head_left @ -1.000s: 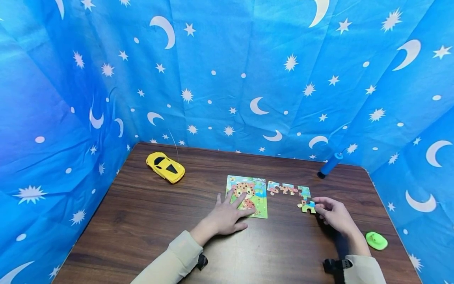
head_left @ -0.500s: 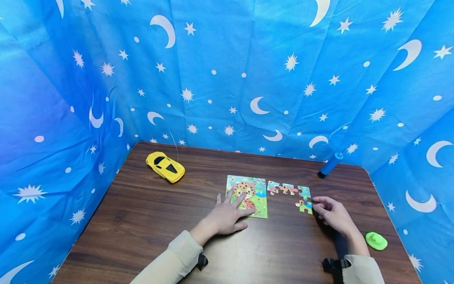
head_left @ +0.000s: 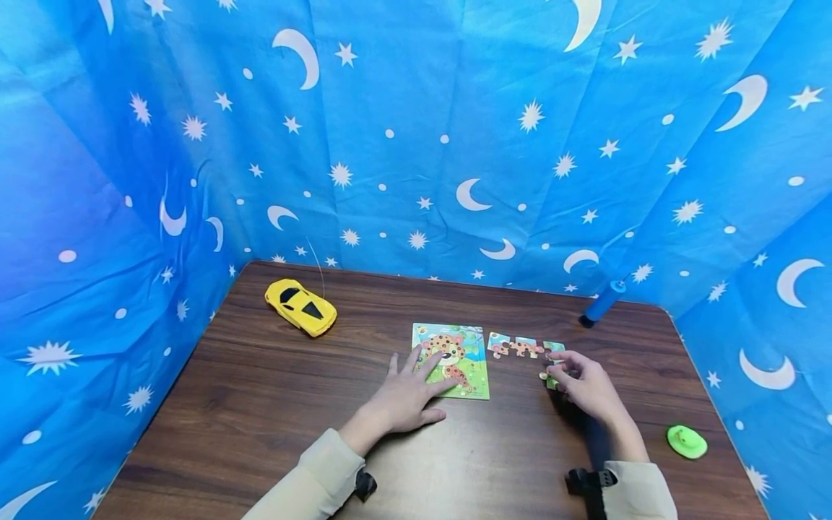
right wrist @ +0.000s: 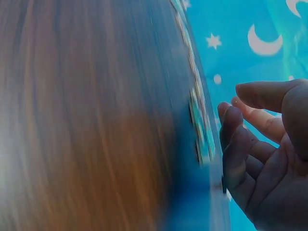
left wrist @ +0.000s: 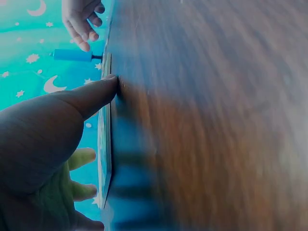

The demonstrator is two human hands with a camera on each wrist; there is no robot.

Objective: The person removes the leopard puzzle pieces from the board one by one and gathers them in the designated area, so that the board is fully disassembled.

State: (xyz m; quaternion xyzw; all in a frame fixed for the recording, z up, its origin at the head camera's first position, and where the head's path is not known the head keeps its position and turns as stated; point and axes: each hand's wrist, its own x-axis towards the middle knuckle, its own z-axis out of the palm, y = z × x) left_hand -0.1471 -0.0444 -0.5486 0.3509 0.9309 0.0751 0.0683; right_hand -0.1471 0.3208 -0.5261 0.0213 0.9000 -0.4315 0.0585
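Note:
My left hand [head_left: 404, 401] rests with spread, straight fingers on a square picture board [head_left: 477, 375] showing a spotted leopard cub. In the left wrist view, its thumb [left wrist: 98, 94] touches the table by the board's edge. My right hand [head_left: 593, 384] hovers over the right end of the jigsaw pieces, its fingers loosely bent. Nothing shows between its thumb [right wrist: 264, 94] and fingers in the right wrist view. Two pieces joined in a row [head_left: 522, 348] lie right of the board. A corner piece [head_left: 552, 347] and a lower piece [head_left: 551, 384] are partly hidden by the right hand.
A yellow toy car [head_left: 301, 308] stands at the back left of the wooden table [head_left: 214, 404]. Toward the back right lies a blue hand pump [head_left: 603, 303]. A small green hat-shaped object [head_left: 687, 441] is near the right edge. Star-patterned blue cloth [head_left: 390, 166] surrounds the table.
The lower piece has shifted slightly left under the right fingers. My right hand has then moved left and over the pieces, off the lower piece's edge. The left hand stays on the board.

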